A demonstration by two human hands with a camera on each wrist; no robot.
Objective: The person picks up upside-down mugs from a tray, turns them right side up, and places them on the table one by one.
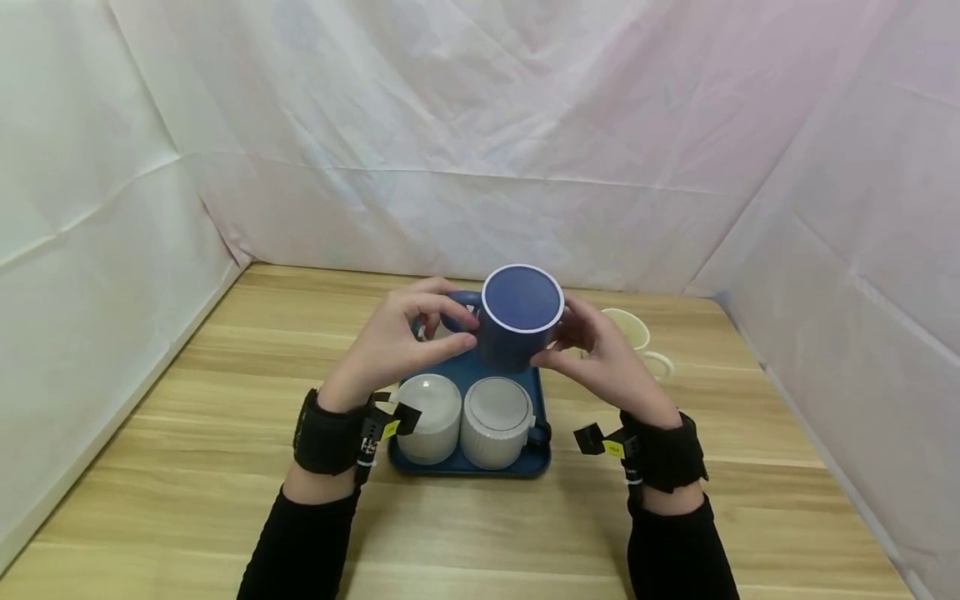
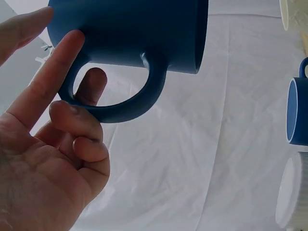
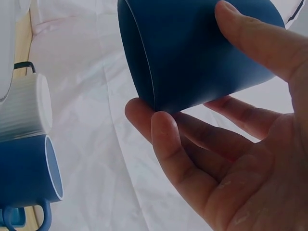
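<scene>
While both hands hold it aloft, the dark blue mug [image 1: 519, 321] hangs upside down above the far end of the blue tray [image 1: 471, 463], which sits near the middle of the desk [image 1: 187, 433]. The left hand [image 1: 397, 342] has a finger hooked through the handle [image 2: 139, 98], with its thumb and another finger laid along the mug's wall. The right hand [image 1: 600, 354] cups the opposite side, thumb [image 3: 260, 38] over the wall and fingers [image 3: 168, 144] curled under it near the rim. On the tray's near end stand two inverted pale mugs, a smooth white mug [image 1: 429, 417] and a ribbed white mug [image 1: 497, 421] touching side by side. A cream mug [image 1: 633, 337] stands on the desk just off the tray's far right corner, partly hidden by the right hand. In my judgement the main risk is a slip: the glazed wall offers little friction, and if either grip loosens the mug could drop onto the white mugs close below and chip them. Lowering it askew could also knock a neighbour or catch the tray's raised edge.
</scene>
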